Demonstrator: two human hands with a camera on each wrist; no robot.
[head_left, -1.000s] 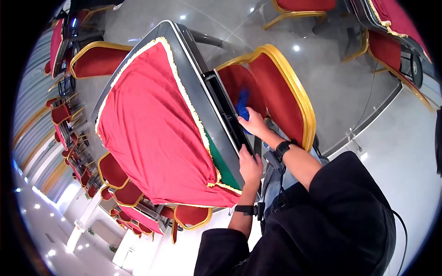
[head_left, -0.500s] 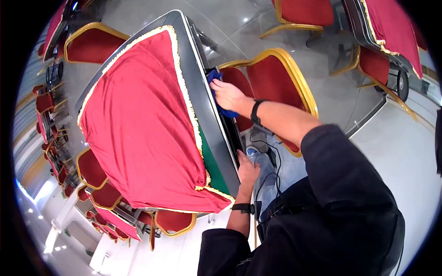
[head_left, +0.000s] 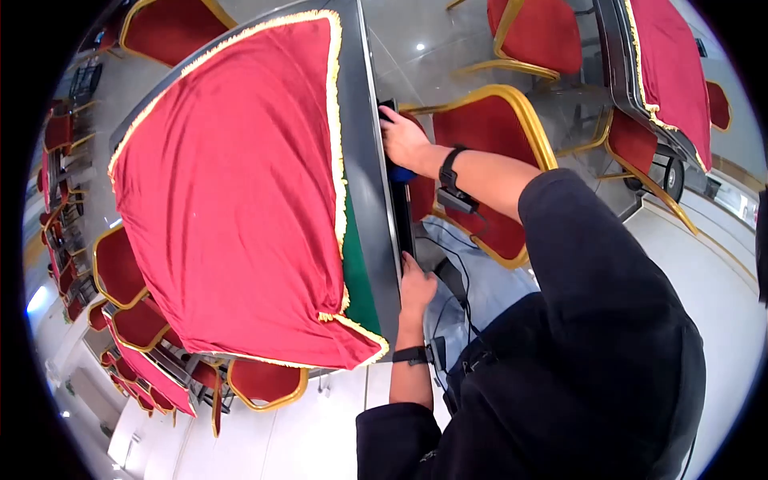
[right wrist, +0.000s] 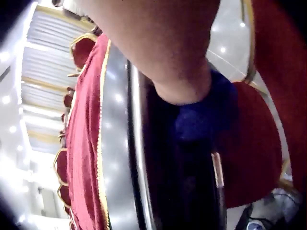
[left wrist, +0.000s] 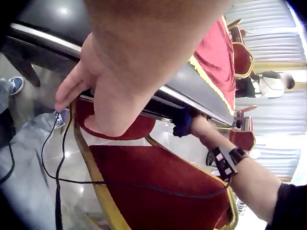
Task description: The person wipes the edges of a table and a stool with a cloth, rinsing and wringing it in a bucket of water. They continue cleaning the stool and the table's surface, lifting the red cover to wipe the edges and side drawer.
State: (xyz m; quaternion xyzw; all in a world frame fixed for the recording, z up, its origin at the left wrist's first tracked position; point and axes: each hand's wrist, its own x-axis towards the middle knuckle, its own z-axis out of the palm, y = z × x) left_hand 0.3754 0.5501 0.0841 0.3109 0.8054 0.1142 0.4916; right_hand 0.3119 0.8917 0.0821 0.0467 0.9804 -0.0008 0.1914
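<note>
A blue cloth (head_left: pixel 402 174) is bunched under my right hand (head_left: pixel 406 145), which holds it inside the narrow open drawer (head_left: pixel 405 228) along the black table edge. The right wrist view shows the cloth (right wrist: pixel 201 117) against the dark drawer interior (right wrist: pixel 177 191); the forearm and heel of the hand hide the fingers there. Nearer my body, my left hand (head_left: pixel 417 286) is at the same drawer's edge. Seen in the left wrist view, my left hand (left wrist: pixel 108 88) has its thumb and fingers apart, with no loose object in it.
A red cover (head_left: pixel 232 184) with yellow fringe drapes the table. Beside the drawer stands a red chair (head_left: pixel 488 132) with a gold frame. Cables hang by my legs. Another covered table (head_left: pixel 672 72) is at the upper right; a person (left wrist: pixel 268 85) stands far off.
My right hand has brought the blue cloth from over the chair seat into the drawer, and moved toward its far end. My left hand stays by the near end. The head view has shifted.
</note>
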